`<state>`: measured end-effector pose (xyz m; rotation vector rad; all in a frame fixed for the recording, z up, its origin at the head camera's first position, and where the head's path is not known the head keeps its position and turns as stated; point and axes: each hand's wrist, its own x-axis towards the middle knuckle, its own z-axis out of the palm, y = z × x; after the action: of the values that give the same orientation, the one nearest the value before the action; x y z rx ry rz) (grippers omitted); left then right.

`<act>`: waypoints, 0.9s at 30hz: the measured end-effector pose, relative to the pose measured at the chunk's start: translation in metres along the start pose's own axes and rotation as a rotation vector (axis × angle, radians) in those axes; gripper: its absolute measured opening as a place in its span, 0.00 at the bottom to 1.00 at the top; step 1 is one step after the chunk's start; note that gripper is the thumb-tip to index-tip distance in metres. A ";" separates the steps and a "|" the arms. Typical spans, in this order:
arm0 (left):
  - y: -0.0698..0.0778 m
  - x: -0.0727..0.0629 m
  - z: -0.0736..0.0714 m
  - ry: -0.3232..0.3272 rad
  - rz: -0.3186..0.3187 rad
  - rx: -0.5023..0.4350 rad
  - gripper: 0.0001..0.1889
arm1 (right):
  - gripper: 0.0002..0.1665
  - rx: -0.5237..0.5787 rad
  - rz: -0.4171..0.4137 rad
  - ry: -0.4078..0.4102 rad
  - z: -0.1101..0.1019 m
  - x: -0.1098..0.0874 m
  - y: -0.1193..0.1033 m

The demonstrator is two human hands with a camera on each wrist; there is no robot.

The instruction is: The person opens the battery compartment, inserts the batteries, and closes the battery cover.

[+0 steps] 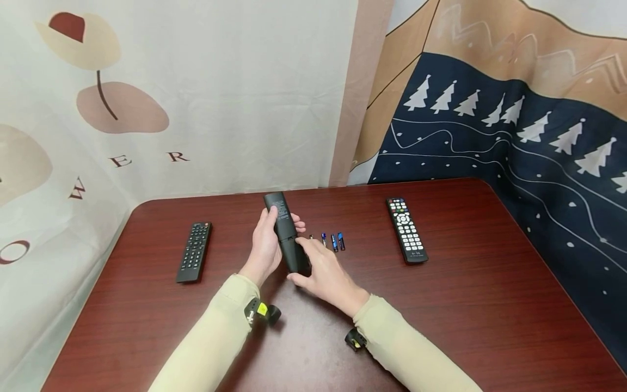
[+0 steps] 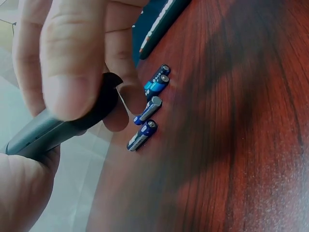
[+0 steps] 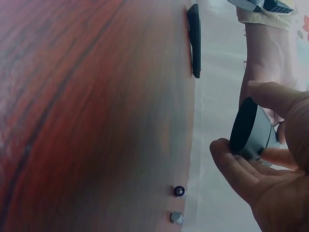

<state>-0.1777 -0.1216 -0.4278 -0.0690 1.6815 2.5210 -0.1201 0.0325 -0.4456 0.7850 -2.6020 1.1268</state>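
The remote [image 1: 286,231] in the hands [image 1: 330,272] looks like matt plastic, smooth along its lower end. Under the hands I see the desk [image 1: 465,305], wood-grained with a soft gloss. Just beyond them, the batteries [image 2: 141,137] have shiny wraps and metal ends; farther off hangs creased, matt cloth [image 1: 254,109].

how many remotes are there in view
3. The held remote is in the left hand, with the right hand touching it; the second remote lies on the table to the left, the third remote to the right.
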 end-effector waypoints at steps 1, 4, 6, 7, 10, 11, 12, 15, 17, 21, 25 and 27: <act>0.000 0.000 0.000 0.001 -0.002 0.000 0.18 | 0.43 0.001 -0.011 -0.003 0.000 0.000 0.000; 0.001 0.000 -0.001 0.005 -0.005 -0.003 0.19 | 0.44 -0.006 -0.035 -0.006 -0.001 0.000 0.001; 0.001 0.000 -0.001 0.006 -0.006 -0.003 0.19 | 0.43 -0.008 -0.043 -0.003 -0.002 0.000 0.000; 0.001 -0.001 -0.001 0.004 -0.007 -0.002 0.19 | 0.43 -0.006 -0.043 -0.002 -0.002 0.000 0.000; 0.001 -0.002 -0.001 0.000 -0.005 0.003 0.19 | 0.43 -0.007 -0.040 0.002 -0.002 -0.001 -0.001; 0.001 -0.002 0.000 0.000 -0.006 0.005 0.19 | 0.43 -0.008 -0.039 0.005 -0.002 -0.001 -0.001; 0.001 -0.002 0.000 -0.001 -0.005 0.006 0.19 | 0.43 -0.010 -0.039 0.006 -0.002 -0.001 -0.001; 0.000 -0.002 0.000 0.000 -0.004 -0.002 0.19 | 0.44 -0.018 -0.041 0.010 -0.001 -0.001 -0.001; 0.000 -0.002 0.000 0.000 -0.004 -0.008 0.19 | 0.43 -0.022 -0.045 0.012 -0.001 -0.001 0.000; 0.001 -0.001 0.001 -0.004 -0.003 -0.009 0.19 | 0.43 -0.028 -0.058 0.021 0.000 -0.001 0.001; 0.001 -0.002 0.001 -0.008 -0.002 -0.007 0.19 | 0.43 -0.035 -0.081 0.039 0.000 -0.001 0.001; 0.001 -0.002 0.001 -0.012 -0.002 -0.013 0.18 | 0.42 -0.043 -0.097 0.047 0.000 -0.001 0.002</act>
<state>-0.1760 -0.1212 -0.4265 -0.0555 1.6600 2.5260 -0.1200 0.0339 -0.4469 0.8545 -2.5122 1.0456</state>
